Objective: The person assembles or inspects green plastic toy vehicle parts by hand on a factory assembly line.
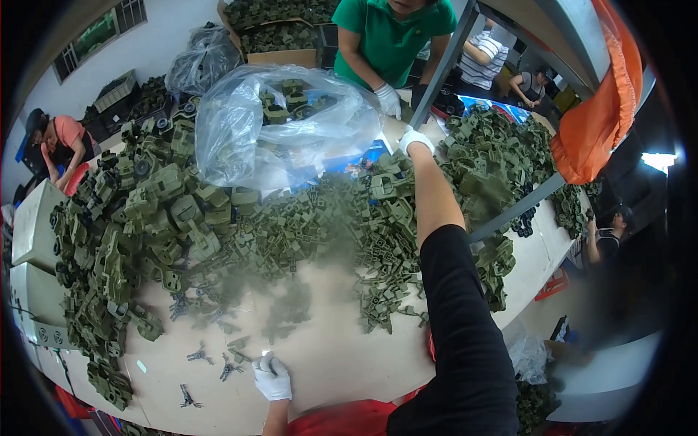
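My left hand [272, 378], in a white glove, rests low over the near table with its fingers closed. An olive plastic part [238, 352] lies right by its fingertips; whether the hand grips it is unclear. Small dark grey branched pieces [230, 369] lie to its left. My right arm reaches far across the table. The gloved right hand [416, 140] is at the far side, between a heap of olive parts [465, 156] and a co-worker's gloved hand [389, 100]. Its fingers are too small to make out. Small olive parts [313, 218] fill the middle.
Large olive toy vehicle bodies [156, 196] are heaped at left. A clear plastic bag [233, 138] with olive parts stands beyond. A grey metal post [447, 65] and an orange cloth [600, 116] hang over the right side. Co-workers sit around the table.
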A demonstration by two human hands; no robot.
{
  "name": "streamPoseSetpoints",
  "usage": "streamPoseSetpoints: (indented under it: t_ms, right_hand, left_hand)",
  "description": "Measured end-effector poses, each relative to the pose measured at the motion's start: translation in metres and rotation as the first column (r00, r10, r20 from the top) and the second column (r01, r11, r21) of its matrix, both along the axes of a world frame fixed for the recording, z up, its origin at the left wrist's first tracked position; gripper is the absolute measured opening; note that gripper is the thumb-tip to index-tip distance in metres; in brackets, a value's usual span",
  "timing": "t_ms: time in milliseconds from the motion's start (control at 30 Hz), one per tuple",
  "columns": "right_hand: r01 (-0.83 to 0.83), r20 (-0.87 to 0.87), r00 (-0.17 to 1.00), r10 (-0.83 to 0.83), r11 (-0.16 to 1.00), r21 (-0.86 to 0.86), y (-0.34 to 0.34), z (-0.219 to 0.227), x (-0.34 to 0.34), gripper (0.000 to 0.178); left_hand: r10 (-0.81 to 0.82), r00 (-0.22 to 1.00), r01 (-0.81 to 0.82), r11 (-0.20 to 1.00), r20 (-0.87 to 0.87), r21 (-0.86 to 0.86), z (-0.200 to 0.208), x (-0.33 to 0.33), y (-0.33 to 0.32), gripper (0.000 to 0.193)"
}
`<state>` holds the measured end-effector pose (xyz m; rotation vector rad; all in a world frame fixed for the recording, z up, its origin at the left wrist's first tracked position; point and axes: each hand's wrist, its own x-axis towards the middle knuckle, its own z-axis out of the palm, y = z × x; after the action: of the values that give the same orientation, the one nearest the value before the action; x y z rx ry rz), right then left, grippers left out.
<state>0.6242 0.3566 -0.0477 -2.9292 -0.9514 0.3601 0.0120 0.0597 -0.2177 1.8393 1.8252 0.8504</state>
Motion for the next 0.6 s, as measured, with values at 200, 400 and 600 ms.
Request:
streamPoseSetpoints:
  t_ms: [200, 400, 600]
  right_hand:
    - [-0.023, -0.011, 1.0, 0.022, 0.997, -0.076, -0.004, 0.013, -0.013, 0.06]
    - [0.026, 0.051, 0.998, -0.024, 0.999, -0.034, -0.009, 0.015, -0.012, 0.054]
    - [-0.137, 0.051, 0.99, 0.131, 0.98, 0.146, 0.019, -0.049, 0.006, 0.048]
  left_hand:
    - [-0.029, 0.999, 0.029, 0.998, 0.017, 0.047, 0.002, 0.001, 0.003, 0.016]
    - [-0.035, 0.999, 0.034, 0.999, 0.04, 0.033, 0.005, 0.004, 0.003, 0.015]
    - [0.016, 0.993, -0.017, 1.0, -0.116, -0.013, 0.01, -0.009, -0.01, 0.024]
